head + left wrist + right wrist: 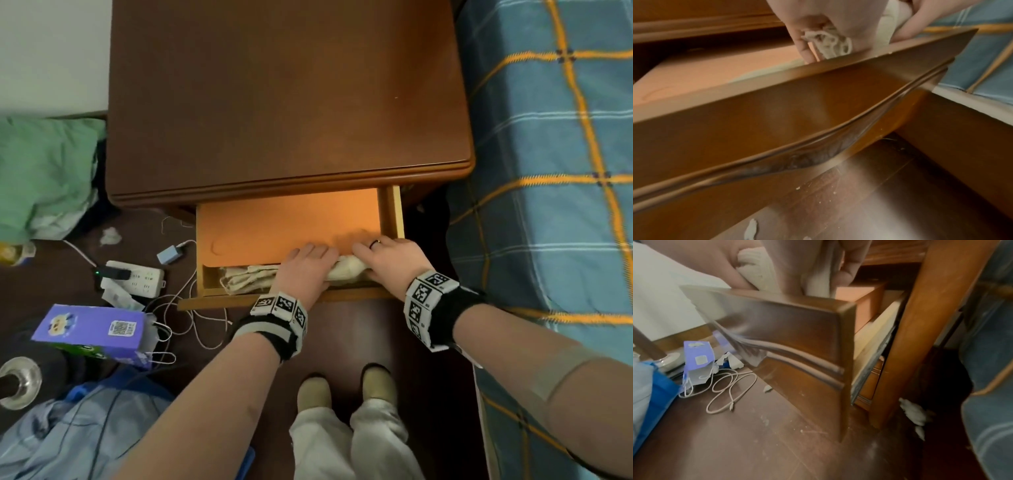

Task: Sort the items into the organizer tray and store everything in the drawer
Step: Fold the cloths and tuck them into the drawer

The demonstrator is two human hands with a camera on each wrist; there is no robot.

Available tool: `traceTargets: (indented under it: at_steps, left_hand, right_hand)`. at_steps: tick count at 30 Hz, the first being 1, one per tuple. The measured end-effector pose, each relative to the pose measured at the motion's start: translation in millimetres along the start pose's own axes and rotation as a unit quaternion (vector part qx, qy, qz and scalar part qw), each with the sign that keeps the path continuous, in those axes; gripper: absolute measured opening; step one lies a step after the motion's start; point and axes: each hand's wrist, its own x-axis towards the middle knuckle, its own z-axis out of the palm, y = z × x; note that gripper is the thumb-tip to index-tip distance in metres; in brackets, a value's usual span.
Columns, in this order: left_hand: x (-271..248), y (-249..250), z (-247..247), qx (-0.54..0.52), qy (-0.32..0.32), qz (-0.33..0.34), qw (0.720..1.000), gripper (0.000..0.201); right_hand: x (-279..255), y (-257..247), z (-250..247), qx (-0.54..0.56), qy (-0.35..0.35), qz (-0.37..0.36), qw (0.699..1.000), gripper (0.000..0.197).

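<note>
- Nearest the viewer, the drawer (390, 212) stands pulled out from the front of a brown wooden nightstand (287, 102). Its front panel (797, 100) faces the person's feet.
- Just behind that front panel, along the drawer's front edge, lies a cream cloth bundle (246, 277). Its long axis runs left to right, parallel to the panel. Whether this is the organizer tray or one of the items cannot be told.
- The left hand (306, 269) lies on top of the bundle near its middle, palm down. The left wrist view shows the fingers (807, 53) curled down round knitted cloth, so they are clamped on it.
- The right hand (390, 262), wearing a ring, lies just beside the left one, over the bundle's right end by the drawer's right front corner. The right wrist view shows cream cloth gripped between its thumb and curled fingers (846, 275).
- The bundle sits directly under both hands, so neither is nearer; its left end sticks out uncovered toward the drawer's left front corner.
- Farther in, an orange flat sheet or liner (287, 219) covers the rest of the drawer, reaching back under the nightstand top.
- Judging from this, the cloth is being settled into the drawer, and shutting the drawer remains.
</note>
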Motion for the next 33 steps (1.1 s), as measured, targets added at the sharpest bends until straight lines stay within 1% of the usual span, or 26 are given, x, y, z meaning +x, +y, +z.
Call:
traceTargets:
  at_steps: [2, 4, 5, 7, 8, 11, 13, 15, 18, 20, 22, 23, 24, 25, 26, 27, 28, 30, 32, 33]
  left_hand:
    - [-4.2, -8.2, -2.2, -0.042, -0.031, 0.003, 0.999, 0.055]
    - [-8.3, -16.3, -4.4, -0.054, -0.062, 0.008, 0.997, 0.054]
    - [-10.6, -16.2, -5.9, -0.045, -0.058, 0.019, 0.997, 0.048]
    - [-11.3, -10.6, -5.8, 0.005, -0.014, 0.039, 0.999, 0.027]
    - [-9.3, -4.6, -6.9, 0.023, -0.007, 0.040, 0.999, 0.022]
    - [4.8, 12.3, -8.5, 0.049, 0.021, 0.060, 0.997, 0.035]
    - [7.7, 10.1, -9.5, 0.074, 0.024, 0.062, 0.995, 0.038]
    - [0.6, -4.1, -1.7, 0.099, 0.009, 0.058, 0.993, 0.038]
    - [-12.7, -28.1, -2.0, 0.127, 0.004, 0.021, 0.992, 0.039]
    - [-18.5, -37.6, -1.5, 0.076, -0.008, 0.015, 0.997, 0.036]
    - [-21.2, -39.1, -4.7, 0.021, -0.021, 0.038, 0.999, 0.048]
    - [-21.2, -36.9, -8.8, 0.013, -0.022, 0.048, 0.999, 0.054]
    - [-20.8, -34.1, -11.6, 0.005, -0.028, 0.063, 0.998, 0.056]
    - [-20.9, -32.1, -12.9, -0.013, -0.043, 0.074, 0.996, 0.057]
    - [-21.0, -32.1, -14.3, -0.042, -0.057, 0.082, 0.994, 0.058]
    - [-22.1, -32.7, -16.9, -0.071, -0.074, 0.081, 0.991, 0.059]
    - [-23.0, -33.6, -17.8, -0.090, -0.081, 0.083, 0.989, 0.058]
    - [-24.6, -30.8, -17.7, -0.093, -0.073, 0.096, 0.988, 0.054]
    - [-23.0, -26.3, -12.7, -0.077, -0.068, 0.098, 0.990, 0.045]
    - [-20.7, -24.2, -9.6, -0.081, -0.069, 0.089, 0.990, 0.040]
  right_hand:
    - [5.4, -1.4, 4.8, 0.013, 0.010, -0.026, 1.000, 0.056]
    - [5.4, -1.3, 0.6, 0.003, 0.017, -0.052, 0.999, 0.055]
    - [2.0, 0.0, -1.1, 0.005, 0.018, -0.060, 0.998, 0.052]
    - [-8.9, 4.6, 0.8, 0.022, 0.015, -0.067, 0.997, 0.046]
    - [-14.3, 7.6, 2.1, 0.029, 0.009, -0.061, 0.998, 0.045]
    - [-22.1, 12.0, 5.9, 0.046, -0.021, -0.016, 0.999, 0.043]
    - [-16.9, 8.0, 9.4, 0.045, -0.029, -0.005, 0.999, 0.044]
    - [-4.4, -2.3, 13.1, 0.019, -0.010, -0.028, 0.999, 0.042]
    - [16.9, -18.9, 17.4, 0.001, 0.019, -0.085, 0.996, 0.040]
    - [20.7, -23.5, 15.2, 0.004, 0.012, -0.075, 0.997, 0.039]
    - [17.3, -20.7, 9.5, 0.023, -0.007, -0.050, 0.998, 0.040]
    - [13.9, -17.6, 8.2, 0.058, -0.025, -0.047, 0.997, 0.041]
    - [8.6, -13.0, 7.9, 0.087, -0.063, -0.039, 0.993, 0.043]
    - [3.0, -8.4, 7.1, 0.116, -0.093, -0.031, 0.988, 0.045]
    - [-1.8, -4.3, 5.9, 0.142, -0.106, -0.023, 0.984, 0.046]
    - [-4.9, -1.7, 4.8, 0.156, -0.102, -0.017, 0.982, 0.043]
    - [-8.0, -1.2, 3.5, 0.162, -0.083, -0.017, 0.983, 0.038]
    - [-13.6, -3.4, 5.7, 0.130, -0.013, -0.029, 0.991, 0.028]
    - [-13.4, -6.7, 12.3, 0.086, 0.027, -0.018, 0.996, 0.028]
    - [-10.6, -9.6, 14.4, 0.077, 0.032, -0.012, 0.996, 0.031]
